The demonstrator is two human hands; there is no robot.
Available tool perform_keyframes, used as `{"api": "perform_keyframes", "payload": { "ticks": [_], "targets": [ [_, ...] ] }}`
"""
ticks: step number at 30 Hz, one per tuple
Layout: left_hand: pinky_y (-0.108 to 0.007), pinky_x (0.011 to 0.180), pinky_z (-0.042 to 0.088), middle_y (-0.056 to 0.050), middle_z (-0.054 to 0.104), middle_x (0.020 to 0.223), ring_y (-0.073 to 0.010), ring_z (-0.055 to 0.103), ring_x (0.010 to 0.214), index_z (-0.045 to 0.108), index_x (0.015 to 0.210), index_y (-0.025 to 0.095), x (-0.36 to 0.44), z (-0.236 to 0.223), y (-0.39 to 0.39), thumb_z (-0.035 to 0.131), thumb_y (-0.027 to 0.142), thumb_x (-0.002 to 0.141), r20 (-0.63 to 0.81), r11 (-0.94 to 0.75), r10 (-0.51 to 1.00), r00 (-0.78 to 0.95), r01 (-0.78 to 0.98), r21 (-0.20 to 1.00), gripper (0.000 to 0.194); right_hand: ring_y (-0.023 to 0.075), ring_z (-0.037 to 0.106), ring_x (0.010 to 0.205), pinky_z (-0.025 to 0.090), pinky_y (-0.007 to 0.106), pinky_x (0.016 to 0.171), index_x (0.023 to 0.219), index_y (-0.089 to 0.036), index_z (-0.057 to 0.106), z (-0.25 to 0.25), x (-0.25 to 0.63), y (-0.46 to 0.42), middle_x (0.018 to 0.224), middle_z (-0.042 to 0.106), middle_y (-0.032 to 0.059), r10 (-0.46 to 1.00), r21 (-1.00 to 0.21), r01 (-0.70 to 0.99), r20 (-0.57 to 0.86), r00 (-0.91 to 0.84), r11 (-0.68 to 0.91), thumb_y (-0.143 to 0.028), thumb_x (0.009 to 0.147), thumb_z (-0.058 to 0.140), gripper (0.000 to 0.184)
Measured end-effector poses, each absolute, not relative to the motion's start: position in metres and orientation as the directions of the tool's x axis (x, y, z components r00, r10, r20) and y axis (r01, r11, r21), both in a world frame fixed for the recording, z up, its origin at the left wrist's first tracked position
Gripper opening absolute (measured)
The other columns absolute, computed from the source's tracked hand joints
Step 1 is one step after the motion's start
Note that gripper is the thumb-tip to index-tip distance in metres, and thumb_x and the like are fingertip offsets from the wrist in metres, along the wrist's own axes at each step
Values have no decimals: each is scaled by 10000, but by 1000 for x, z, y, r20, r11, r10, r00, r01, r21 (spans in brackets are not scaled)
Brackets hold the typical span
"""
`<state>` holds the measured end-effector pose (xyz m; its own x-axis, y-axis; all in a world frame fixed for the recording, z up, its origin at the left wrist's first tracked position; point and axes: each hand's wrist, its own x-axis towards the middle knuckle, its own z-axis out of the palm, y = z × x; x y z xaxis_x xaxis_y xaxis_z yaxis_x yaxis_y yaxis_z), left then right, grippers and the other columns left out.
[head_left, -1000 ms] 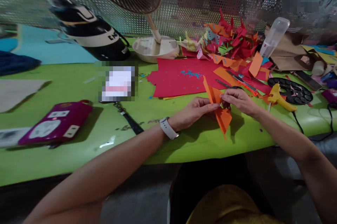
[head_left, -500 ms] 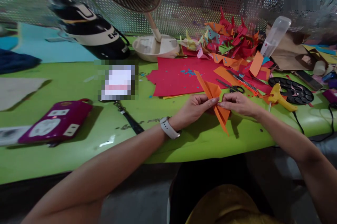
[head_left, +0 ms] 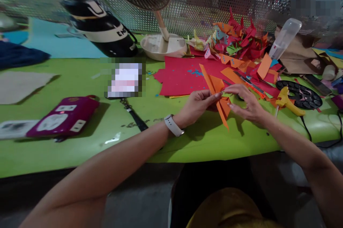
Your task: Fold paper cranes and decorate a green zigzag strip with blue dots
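A folded piece of orange paper (head_left: 215,84), long and pointed with creased flaps, is pinched between thumb and fingers of my left hand (head_left: 200,101). It tilts in the air above the green tabletop. My right hand (head_left: 246,105) is at its right edge, thumb and fingers spread apart around a small flap; whether the fingertips touch the paper is hard to make out. Beneath and behind the paper lie red sheets (head_left: 177,76) dotted with blue bits. Scissors, partly hidden by my right hand, lie just behind it.
A yellow glue gun (head_left: 288,101) and a round black tray (head_left: 308,94) lie to the right. Behind is a heap of folded paper shapes (head_left: 241,39). A fan (head_left: 163,47), a bottle (head_left: 107,30), a blurred-out phone (head_left: 125,80) and a purple box-like object (head_left: 68,115) stand or lie leftward.
My right hand has let go of the paper's right side and its fingers have opened. My left hand keeps its pinch. The view has shifted slightly.
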<state>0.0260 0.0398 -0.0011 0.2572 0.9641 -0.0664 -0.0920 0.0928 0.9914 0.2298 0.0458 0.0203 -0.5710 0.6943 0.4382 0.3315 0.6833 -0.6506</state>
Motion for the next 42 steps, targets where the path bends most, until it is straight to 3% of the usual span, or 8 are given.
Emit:
{"api": "perform_keyframes", "payload": {
  "ticks": [3, 7, 15, 27, 32, 38, 42],
  "targets": [
    [-274, 617, 552, -6, 678, 678, -125, 617, 587, 664, 735, 153, 25, -1, 42, 832, 597, 600, -89, 130, 960, 266, -142, 981, 493, 278, 349, 1426, 278, 501, 1191, 1222, -290, 638, 24, 234, 44, 1497, 445, 63, 537, -502, 289, 468, -702, 815, -221, 817, 615, 411],
    [-237, 583, 528, 20, 630, 620, -92, 571, 543, 637, 681, 145, 26, -2, 40, 828, 568, 634, -79, 137, 958, 275, -196, 971, 466, 289, 203, 1496, 180, 541, 1225, 1103, -345, 736, 19, 236, 48, 1526, 439, -18, 502, -454, 311, 396, -769, 835, -208, 846, 645, 306],
    [-238, 582, 531, 30, 606, 592, -87, 551, 526, 665, 725, 157, 28, 2, 38, 835, 570, 612, -131, 181, 959, 250, -187, 966, 461, 271, 323, 1445, 184, 564, 1223, 1047, -416, 762, 10, 236, 55, 1479, 496, -26, 592, -615, 292, 362, -720, 732, -339, 840, 736, 221],
    [-227, 565, 509, 53, 567, 551, -73, 522, 488, 644, 713, 161, 30, 5, 36, 829, 506, 660, -151, 213, 949, 276, -209, 954, 395, 257, 445, 1367, 400, 497, 1113, 980, -419, 781, 10, 234, 55, 1358, 604, 12, 643, -753, 231, 311, -700, 616, -427, 814, 754, 168],
    [-247, 589, 517, 28, 626, 604, -94, 584, 527, 671, 769, 155, 31, 2, 35, 803, 501, 702, -162, 220, 948, 272, -196, 956, 376, 249, 453, 1360, 376, 497, 1124, 865, -386, 796, 7, 232, 56, 1344, 611, 7, 692, -785, 257, 279, -666, 564, -468, 817, 740, 111],
    [-237, 589, 529, 34, 638, 600, -90, 589, 530, 656, 725, 163, 32, 1, 36, 802, 453, 720, -156, 206, 963, 222, -225, 952, 325, 238, 499, 1314, 359, 505, 1121, 758, -332, 764, 3, 228, 55, 1222, 671, 27, 746, -805, 266, 294, -598, 530, -518, 825, 708, 205],
    [-245, 624, 557, 8, 694, 654, -99, 624, 566, 644, 708, 160, 33, -1, 37, 804, 457, 725, -151, 203, 969, 193, -283, 937, 338, 236, 443, 1359, 256, 537, 1173, 714, -296, 720, 4, 223, 53, 1203, 669, 37, 782, -785, 301, 339, -523, 541, -432, 844, 702, 190]
  ]
}}
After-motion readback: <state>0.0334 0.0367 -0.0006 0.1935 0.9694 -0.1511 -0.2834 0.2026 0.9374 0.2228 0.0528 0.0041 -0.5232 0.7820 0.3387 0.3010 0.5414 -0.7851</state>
